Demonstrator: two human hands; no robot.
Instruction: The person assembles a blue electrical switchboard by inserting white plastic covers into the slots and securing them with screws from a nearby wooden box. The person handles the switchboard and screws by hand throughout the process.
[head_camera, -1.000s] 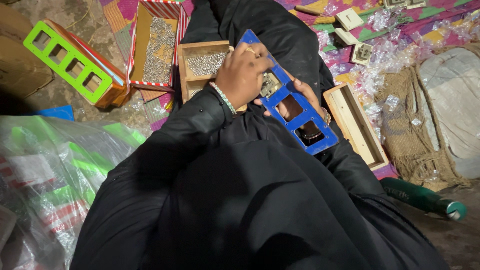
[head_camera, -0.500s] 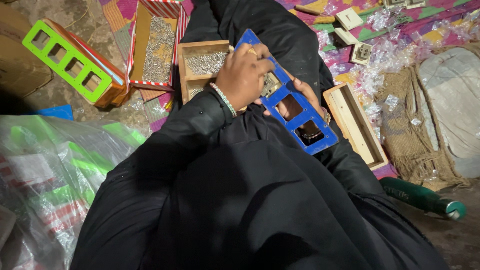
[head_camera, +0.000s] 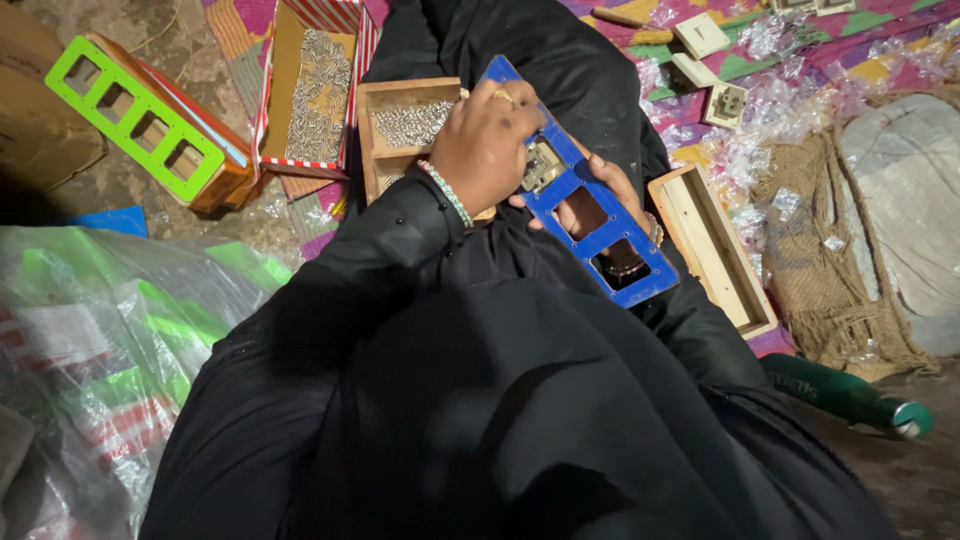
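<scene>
Sitting on patterned floor mat (head_camera: 800, 60), left hand (head_camera: 485, 145) pressing, right hand (head_camera: 600, 200) grasping blue frame (head_camera: 590, 240).

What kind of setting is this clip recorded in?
Probably an informal home workshop for assembling electrical switch plates, worked seated on the floor: a blue frame held in the lap, wooden trays of small metal parts, and loose plastic wrappers on a patterned mat.

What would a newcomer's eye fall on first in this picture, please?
Probably the blue plastic frame at centre, with the left hand pressing on top and the right hand beneath it. Next, the bright green frame at upper left, beside wooden trays of small silvery metal parts.
</scene>
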